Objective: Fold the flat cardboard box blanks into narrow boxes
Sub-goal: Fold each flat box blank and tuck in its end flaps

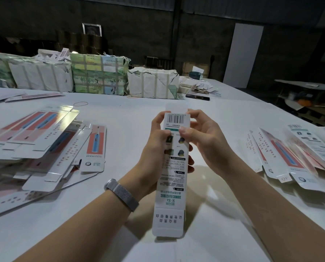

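You hold one box (pixel 174 167) up off the table (pixel 131 118), between both hands, over the middle of the near half and well clear of every edge. Its long axis runs away from you: the barcode end points at the far edge, the open tuck flap hangs toward the near edge, below your wrists. Left hand (pixel 156 146) grasps it from the left side, fingers curled round the far part, thumb on the printed face. Right hand (pixel 201 140) pinches the right side at the same level, fingertips up by the barcode. Both hands sit on the far half of the box; the near half hangs free. A small white flap stands up past the barcode, just beyond your fingertips, so the far end looks the closer one to tuck; neither hand is much nearer to it. The near flap would need a shift of grip or a turn end for end. Blanks (pixel 31 140) lie heaped toward the left edge; more pieces (pixel 294 156) lie fanned toward the right edge.
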### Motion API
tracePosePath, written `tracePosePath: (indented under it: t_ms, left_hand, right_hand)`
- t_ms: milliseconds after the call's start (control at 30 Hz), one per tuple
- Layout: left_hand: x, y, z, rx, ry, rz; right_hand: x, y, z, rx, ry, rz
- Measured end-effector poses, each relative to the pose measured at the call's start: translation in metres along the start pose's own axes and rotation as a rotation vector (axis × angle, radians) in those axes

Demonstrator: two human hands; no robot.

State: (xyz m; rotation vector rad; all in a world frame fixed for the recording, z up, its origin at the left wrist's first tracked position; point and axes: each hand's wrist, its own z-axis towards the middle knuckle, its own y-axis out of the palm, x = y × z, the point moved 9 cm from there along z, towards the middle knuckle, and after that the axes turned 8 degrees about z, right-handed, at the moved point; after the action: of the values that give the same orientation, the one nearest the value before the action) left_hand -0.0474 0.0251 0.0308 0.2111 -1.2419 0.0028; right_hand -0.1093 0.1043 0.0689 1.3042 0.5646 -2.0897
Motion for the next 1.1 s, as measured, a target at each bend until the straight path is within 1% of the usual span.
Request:
tracePosePath:
  t_ms: [100,267,400,533,800,1100]
  left_hand:
    - [0.000,0.001,0.000,-0.003,-0.001,0.008]
    - [-0.002,0.003,-0.001,0.015,0.000,-0.004]
    - [-0.005,0.003,-0.001,0.029,-0.014,-0.022]
    - [-0.004,0.005,-0.002,0.008,-0.015,0.006]
    - [-0.005,0.016,-0.004,-0.040,-0.009,0.087]
    - [-0.004,0.017,-0.004,-0.052,0.000,0.121]
  right_hand:
    - [0.001,-0.002,0.000,0.011,-0.023,0.054]
    - [-0.005,-0.005,0.000,0.053,-0.094,0.073]
    - [-0.003,-0.006,0.000,0.053,-0.058,0.116]
    - [-0.003,-0.002,-0.002,0.014,-0.025,0.117]
    - [-0.008,-0.011,0.001,0.107,0.013,0.262]
    - [-0.008,-0.018,0.001,0.124,0.004,0.181]
